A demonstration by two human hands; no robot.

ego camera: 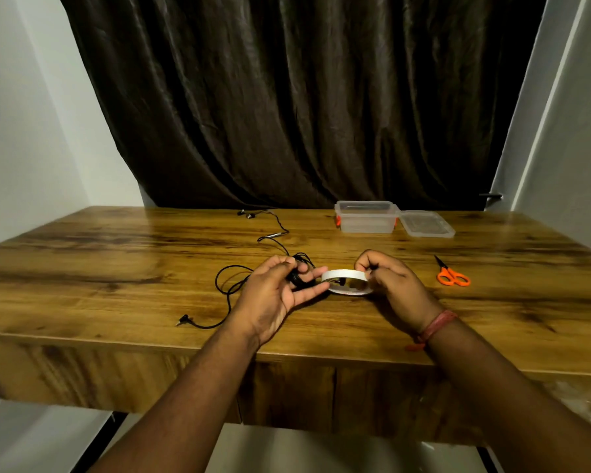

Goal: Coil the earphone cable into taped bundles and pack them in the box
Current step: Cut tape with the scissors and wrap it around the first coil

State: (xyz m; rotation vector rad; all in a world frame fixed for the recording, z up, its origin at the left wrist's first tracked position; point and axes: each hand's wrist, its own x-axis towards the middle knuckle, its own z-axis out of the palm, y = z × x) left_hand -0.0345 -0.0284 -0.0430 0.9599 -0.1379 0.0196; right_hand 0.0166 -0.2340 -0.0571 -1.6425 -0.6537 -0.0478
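Dark curtain hangs behind the wooden bench [116, 240], and everything you need sits on that one surface in the head view.

Your left hand [273, 291] pinches a small black coil of the earphone cable [232, 285] between thumb and curled forefinger, while its other fingers stretch straight out to touch the tape roll [345, 279]. Your right hand [389, 281] curls round the far side of that roll, thumb and fingers picking at its rim. The risk is plain: most of the cable lies loose, trailing left to the jack plug [183, 320] near the front edge and back to the earbuds [246, 214]. Pull tape now and the coil may spring open in so light a pinch, or the sticky end may catch the slack loops. The coil sits inside your left hand, just beside the roll. The clear box [365, 218] waits well apart at the back, its lid [425, 225] beside it, and the orange scissors [452, 276] lie to your right.
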